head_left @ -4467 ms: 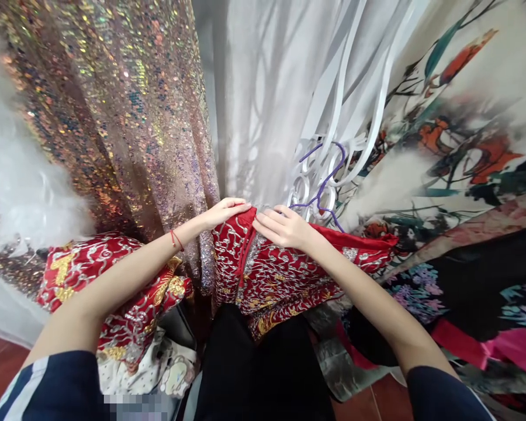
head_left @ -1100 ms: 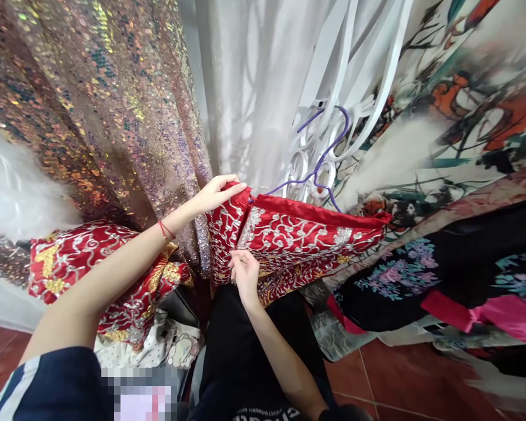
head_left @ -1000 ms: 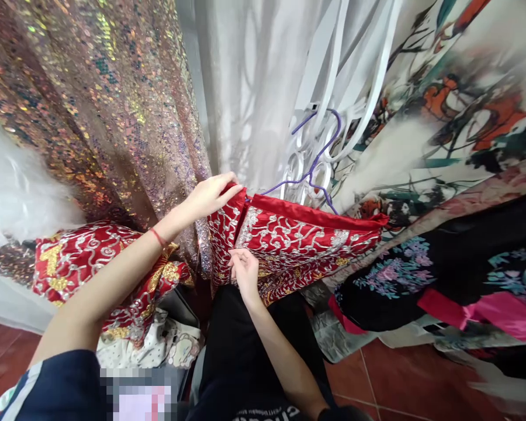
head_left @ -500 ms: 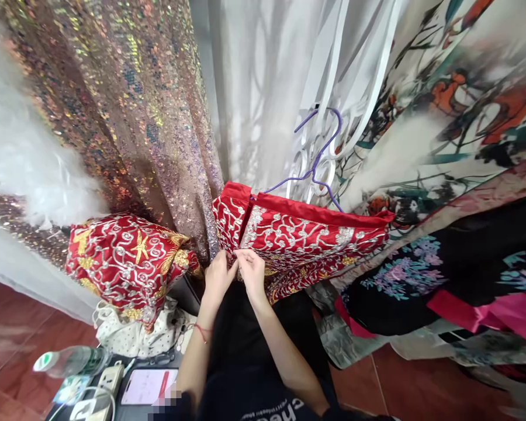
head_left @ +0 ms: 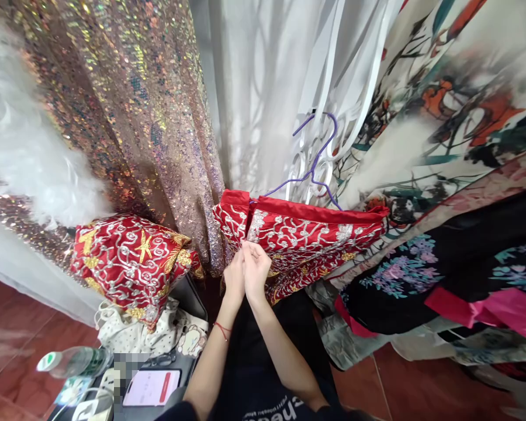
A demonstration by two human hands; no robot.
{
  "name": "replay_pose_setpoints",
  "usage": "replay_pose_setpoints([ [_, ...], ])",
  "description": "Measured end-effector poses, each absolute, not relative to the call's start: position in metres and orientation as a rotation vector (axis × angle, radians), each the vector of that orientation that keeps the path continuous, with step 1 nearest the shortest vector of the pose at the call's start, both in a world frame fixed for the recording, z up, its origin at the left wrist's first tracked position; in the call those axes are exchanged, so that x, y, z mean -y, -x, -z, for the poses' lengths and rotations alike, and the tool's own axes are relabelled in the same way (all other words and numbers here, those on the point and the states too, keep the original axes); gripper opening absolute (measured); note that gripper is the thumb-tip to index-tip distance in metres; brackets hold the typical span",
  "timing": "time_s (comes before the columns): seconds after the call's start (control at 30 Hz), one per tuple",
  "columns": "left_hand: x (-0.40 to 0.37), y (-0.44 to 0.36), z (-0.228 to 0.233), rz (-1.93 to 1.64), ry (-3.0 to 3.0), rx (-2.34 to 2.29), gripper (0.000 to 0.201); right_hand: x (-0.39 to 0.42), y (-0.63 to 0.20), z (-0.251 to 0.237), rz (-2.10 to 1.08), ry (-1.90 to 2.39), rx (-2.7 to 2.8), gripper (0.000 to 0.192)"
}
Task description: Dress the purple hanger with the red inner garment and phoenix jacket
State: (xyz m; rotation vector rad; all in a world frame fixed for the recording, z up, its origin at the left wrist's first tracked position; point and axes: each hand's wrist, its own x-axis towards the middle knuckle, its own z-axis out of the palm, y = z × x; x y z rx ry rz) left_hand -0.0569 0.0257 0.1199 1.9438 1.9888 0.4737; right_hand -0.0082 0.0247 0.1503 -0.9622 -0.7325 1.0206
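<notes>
A red garment (head_left: 315,237) with silver and gold embroidery hangs on a purple hanger (head_left: 316,166) hooked into a white metal grille. My left hand (head_left: 234,273) and my right hand (head_left: 256,268) are pressed together at the garment's front opening, below the collar. Both pinch the fabric edge there with closed fingers. What lies between the fingertips is hidden. A red string circles my left wrist.
A sequinned dress (head_left: 127,117) and a white sheer curtain (head_left: 263,88) hang behind. Printed floral garments (head_left: 456,175) crowd the right. A second red embroidered piece (head_left: 129,263) lies at left. A phone (head_left: 151,387), a water bottle (head_left: 72,362) and a power strip sit below.
My left hand dropped from the collar to meet my right hand at the front opening. Both hands then rose slightly along the opening. The view tilted down, showing the phone and bottle.
</notes>
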Motion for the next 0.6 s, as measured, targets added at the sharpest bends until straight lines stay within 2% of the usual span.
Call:
replay_pose_setpoints([
  [0.3,-0.017,0.050,-0.133,-0.345,-1.835,-2.020,0.040,-0.035,0.012,-0.201,-0.977,0.899,0.665,0.026],
  [0.43,-0.011,0.051,-0.129,-0.398,-1.786,-2.033,0.038,-0.044,0.011,-0.211,-0.946,0.859,0.680,0.027],
  [0.53,-0.011,0.054,-0.122,-0.481,-1.760,-2.043,0.041,-0.051,0.000,-0.212,-0.898,0.906,0.890,0.025],
  [0.6,-0.014,0.055,-0.116,-0.534,-1.783,-2.025,0.043,-0.053,-0.013,-0.217,-0.722,1.035,1.100,0.026],
])
